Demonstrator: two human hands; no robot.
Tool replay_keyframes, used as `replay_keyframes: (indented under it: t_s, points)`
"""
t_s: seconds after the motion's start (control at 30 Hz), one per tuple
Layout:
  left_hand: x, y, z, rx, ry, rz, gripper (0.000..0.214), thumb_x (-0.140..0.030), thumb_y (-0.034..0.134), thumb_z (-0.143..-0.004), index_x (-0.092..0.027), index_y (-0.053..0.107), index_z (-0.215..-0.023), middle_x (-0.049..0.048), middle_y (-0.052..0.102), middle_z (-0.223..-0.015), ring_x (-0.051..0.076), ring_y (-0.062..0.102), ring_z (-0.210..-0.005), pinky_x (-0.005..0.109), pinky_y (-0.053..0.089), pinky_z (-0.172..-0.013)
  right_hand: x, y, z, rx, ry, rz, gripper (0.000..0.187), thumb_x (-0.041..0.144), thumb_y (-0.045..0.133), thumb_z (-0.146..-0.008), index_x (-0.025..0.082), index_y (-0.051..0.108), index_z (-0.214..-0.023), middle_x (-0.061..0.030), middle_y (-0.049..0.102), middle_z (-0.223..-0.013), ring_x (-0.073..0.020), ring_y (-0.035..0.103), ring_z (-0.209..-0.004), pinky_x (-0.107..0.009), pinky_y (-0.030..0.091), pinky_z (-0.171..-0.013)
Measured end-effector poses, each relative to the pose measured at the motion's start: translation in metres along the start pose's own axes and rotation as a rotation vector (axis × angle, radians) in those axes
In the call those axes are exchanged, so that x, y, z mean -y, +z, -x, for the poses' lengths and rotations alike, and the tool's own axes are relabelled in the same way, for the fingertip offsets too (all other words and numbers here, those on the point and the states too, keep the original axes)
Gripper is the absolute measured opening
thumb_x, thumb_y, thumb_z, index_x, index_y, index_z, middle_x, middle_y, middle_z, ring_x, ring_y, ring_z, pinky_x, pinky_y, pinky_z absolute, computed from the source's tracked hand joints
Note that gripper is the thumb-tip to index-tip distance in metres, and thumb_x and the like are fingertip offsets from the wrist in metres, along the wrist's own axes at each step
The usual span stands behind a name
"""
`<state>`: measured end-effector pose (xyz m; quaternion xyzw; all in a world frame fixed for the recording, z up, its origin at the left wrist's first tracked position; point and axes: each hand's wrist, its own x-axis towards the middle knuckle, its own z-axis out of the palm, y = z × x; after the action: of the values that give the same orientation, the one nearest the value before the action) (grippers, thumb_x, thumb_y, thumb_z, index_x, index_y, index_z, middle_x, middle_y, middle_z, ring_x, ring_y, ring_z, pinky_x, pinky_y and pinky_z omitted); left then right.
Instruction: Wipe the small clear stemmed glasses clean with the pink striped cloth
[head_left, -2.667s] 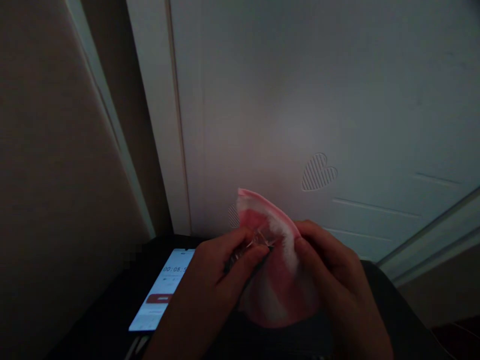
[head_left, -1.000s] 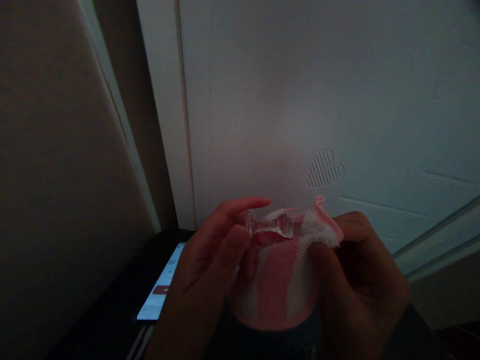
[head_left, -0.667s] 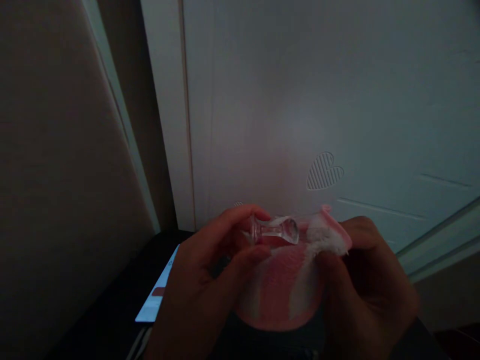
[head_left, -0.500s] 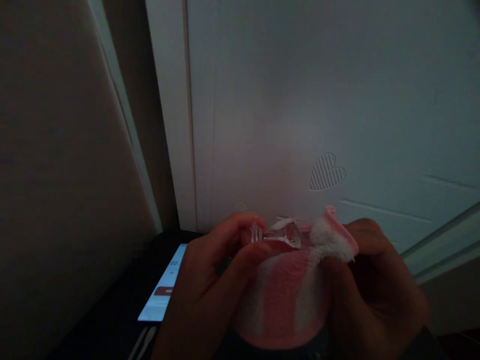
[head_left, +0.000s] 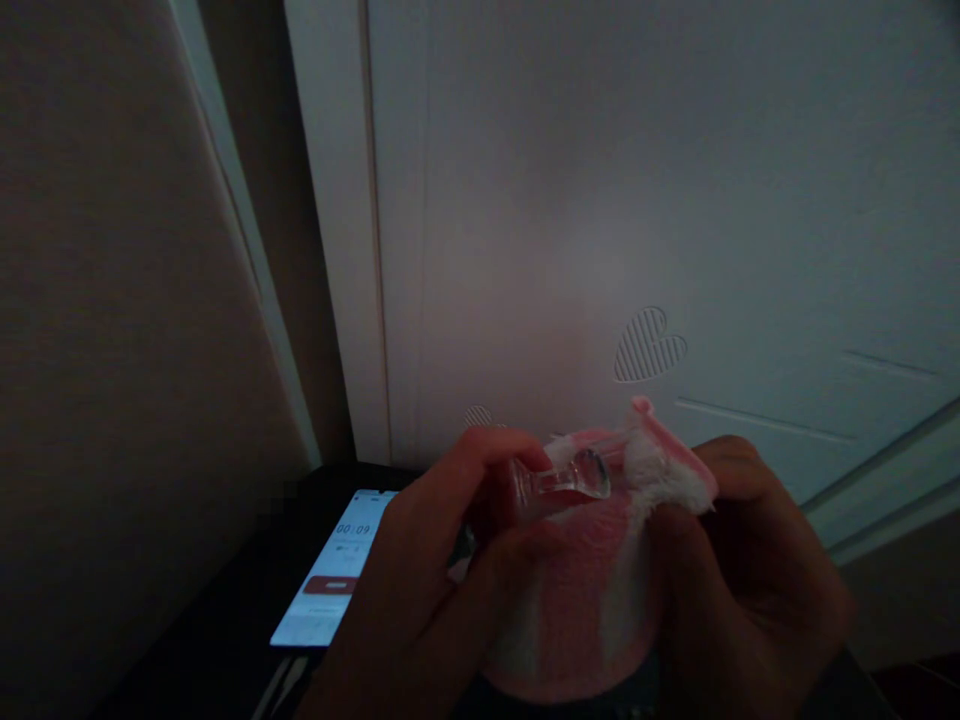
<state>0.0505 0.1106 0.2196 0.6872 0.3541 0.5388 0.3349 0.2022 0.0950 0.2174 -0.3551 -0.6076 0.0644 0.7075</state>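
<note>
My left hand (head_left: 457, 560) is closed at the left end of a small clear piece with flared ends (head_left: 562, 482), glass or clear plastic. Its thumb also lies against a pink-and-white striped, fluffy cloth (head_left: 574, 600), which hangs down between the hands. The clear piece rests along the cloth's upper side, its right end close to the bunched white part. My right hand (head_left: 750, 570) pinches the cloth's gathered upper right corner, where a pink edge sticks up. The fingers behind the cloth are hidden.
A lit phone (head_left: 322, 590) with a timer lies on a dark surface at left, partly behind my left hand. Thin white items (head_left: 281, 685) lie below it. A pale panel with embossed hearts (head_left: 649, 347) stands directly behind the hands, beside a brownish surface (head_left: 127, 300).
My left fingers have shifted slightly right, and the clear piece has tilted with its right end higher. The cloth moved a little with them; my right hand has hardly moved.
</note>
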Motion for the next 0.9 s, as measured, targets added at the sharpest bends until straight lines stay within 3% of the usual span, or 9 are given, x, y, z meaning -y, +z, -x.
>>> replay_keyframes:
  t_s: [0.07,0.2,0.3,0.37,0.53,0.7,0.9]
  points:
    - [0.000,-0.002,0.000,0.029,-0.016,-0.038,0.005,-0.033,0.052,-0.086,-0.030,0.054,-0.090,-0.0073,0.052,-0.068,0.008,0.049,-0.058,0.015,0.038,-0.050,0.001,0.002,0.000,-0.013,0.000,-0.015,0.018,0.002,0.053,-0.078,0.017,0.063,-0.080,0.0004,0.050,-0.072,-0.0136,0.047,-0.065,-0.030,0.033,-0.054]
    - [-0.001,-0.003,0.001,0.115,-0.106,0.025,0.023,-0.041,0.042,-0.090,-0.024,0.051,-0.076,-0.0059,0.046,-0.059,0.009,0.042,-0.051,0.019,0.032,-0.045,0.002,0.002,0.000,-0.027,-0.034,-0.018,0.022,0.000,0.052,-0.074,0.017,0.064,-0.079,0.0003,0.051,-0.071,-0.0136,0.047,-0.064,-0.030,0.032,-0.054]
    - [-0.003,0.000,0.001,0.102,-0.160,0.051,0.033,-0.045,0.045,-0.086,-0.021,0.046,-0.064,-0.0047,0.041,-0.054,0.010,0.037,-0.048,0.021,0.028,-0.042,0.003,0.001,0.001,0.024,-0.051,-0.010,0.024,0.000,0.053,-0.073,0.018,0.066,-0.082,0.0001,0.051,-0.072,-0.0144,0.048,-0.065,-0.030,0.033,-0.053]
    - [-0.003,0.002,0.000,0.092,-0.174,0.054,0.032,-0.043,0.047,-0.085,-0.021,0.046,-0.062,-0.0047,0.040,-0.051,0.010,0.037,-0.046,0.022,0.027,-0.041,0.004,0.003,0.002,-0.010,-0.020,-0.018,0.023,0.001,0.054,-0.073,0.019,0.066,-0.080,0.0003,0.051,-0.071,-0.0149,0.048,-0.065,-0.030,0.032,-0.053]
    - [-0.003,0.003,-0.001,0.043,-0.151,0.023,0.024,-0.035,0.050,-0.084,-0.020,0.053,-0.065,-0.0037,0.048,-0.054,0.011,0.044,-0.049,0.021,0.033,-0.044,0.005,0.007,0.003,-0.036,-0.003,0.011,0.020,0.002,0.055,-0.075,0.019,0.065,-0.081,0.0007,0.051,-0.071,-0.0144,0.047,-0.065,-0.030,0.031,-0.054]
    - [0.000,0.002,-0.001,-0.034,-0.017,-0.077,0.004,-0.029,0.059,-0.081,-0.026,0.059,-0.082,-0.0042,0.058,-0.068,0.012,0.053,-0.062,0.019,0.039,-0.051,-0.002,-0.002,0.002,0.079,0.025,0.044,0.016,0.005,0.056,-0.078,0.019,0.062,-0.083,0.0006,0.052,-0.073,-0.0145,0.049,-0.067,-0.030,0.033,-0.054]
    - [-0.003,0.004,-0.002,-0.014,-0.082,-0.021,0.017,-0.036,0.050,-0.087,-0.024,0.057,-0.078,-0.0050,0.055,-0.061,0.011,0.049,-0.052,0.021,0.035,-0.046,-0.001,0.000,0.002,0.110,-0.001,0.054,0.018,0.004,0.057,-0.077,0.019,0.064,-0.085,0.0009,0.052,-0.074,-0.0132,0.049,-0.068,-0.030,0.034,-0.054]
